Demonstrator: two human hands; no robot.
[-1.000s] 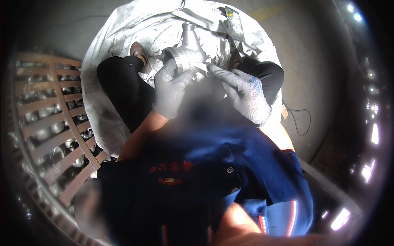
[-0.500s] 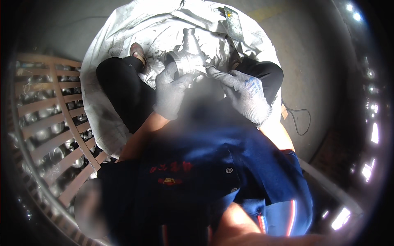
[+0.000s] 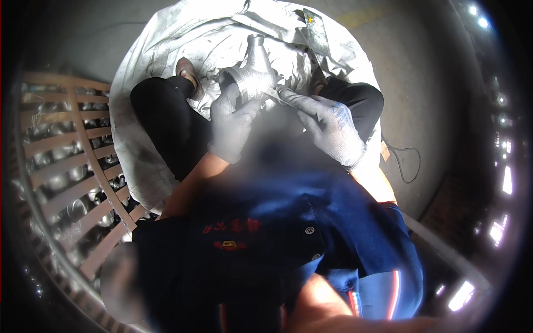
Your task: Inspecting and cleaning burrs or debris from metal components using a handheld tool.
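Head view: the gray metal casting (image 3: 256, 69) is at upper center, its wide ring grasped by the gloved left hand (image 3: 229, 126). The gloved right hand (image 3: 333, 125) pinches 1 thin pale tool (image 3: 272, 94) at the casting's lower right. A slatted crate (image 3: 79, 111) stands at left.

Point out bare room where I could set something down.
Grey floor right of the white sheet, beyond the black cable, looks bare. A narrow sheet strip lies free between left leg and slatted crate. Crowded between left and right leg: left hand, right hand, metal fitting.
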